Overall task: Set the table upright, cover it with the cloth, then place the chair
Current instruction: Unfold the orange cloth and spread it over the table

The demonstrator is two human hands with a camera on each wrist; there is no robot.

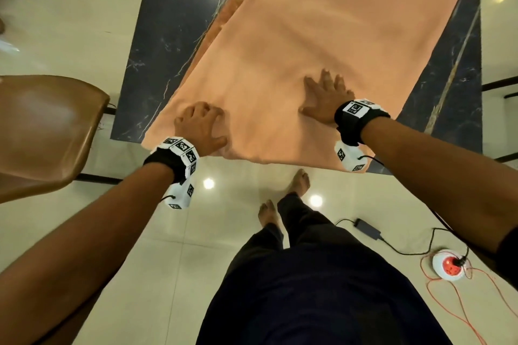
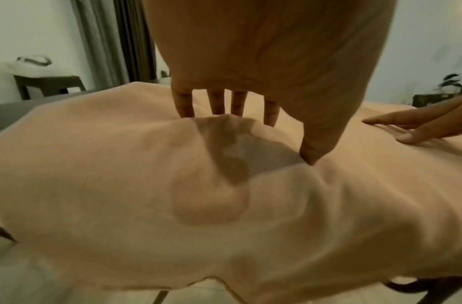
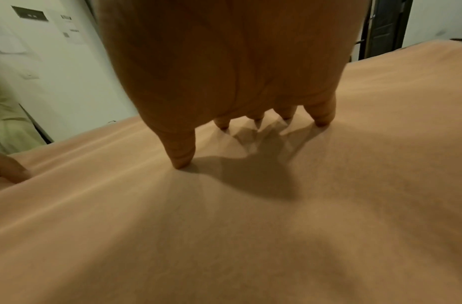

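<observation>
The table [image 1: 168, 8] stands upright, its dark marble top showing along the left, right and far edges. A peach cloth [image 1: 322, 36] lies spread on it, skewed, with its near edge hanging over the front. My left hand [image 1: 213, 124] rests on the cloth's near left corner, bent fingers and thumb pressing down; a raised fold sits in front of the fingers [image 2: 216, 105]. My right hand [image 1: 319, 95] lies on the cloth with fingers spread, its fingertips [image 3: 323, 121] pressing the fabric. The brown chair [image 1: 42, 131] stands to the left of the table, untouched.
My bare feet [image 1: 300, 182] stand on the pale tiled floor just before the table. A black adapter [image 1: 367, 228], a round red-and-white socket [image 1: 448, 265] and orange cable lie on the floor at the right. A dark side table [image 2: 50, 84] stands beyond.
</observation>
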